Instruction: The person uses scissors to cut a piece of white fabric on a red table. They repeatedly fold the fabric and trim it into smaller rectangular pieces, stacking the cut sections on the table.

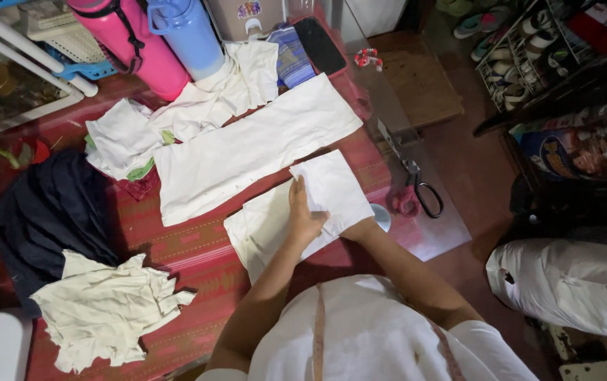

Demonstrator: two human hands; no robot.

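Observation:
A small white cloth piece (332, 185) lies folded over a wider white piece (265, 229) on the red patterned table cover (190, 247). My left hand (305, 214) rests flat on the fold, fingers pointing away from me. My right hand (360, 230) is tucked under the cloth's right edge, so only the wrist shows and its grip is hidden. A long white fabric strip (247, 155) lies just beyond the folded pieces. A measuring tape (318, 331) hangs over my white shirt.
Black-handled scissors (416, 182) and a pink item (406, 203) lie at the table's right edge. A small round cup (382, 216) sits beside my right wrist. A dark cloth (49, 212) and crumpled cream cloth (106, 310) lie left. Pink bottle (141, 49) and blue bottle (187, 32) stand at the back.

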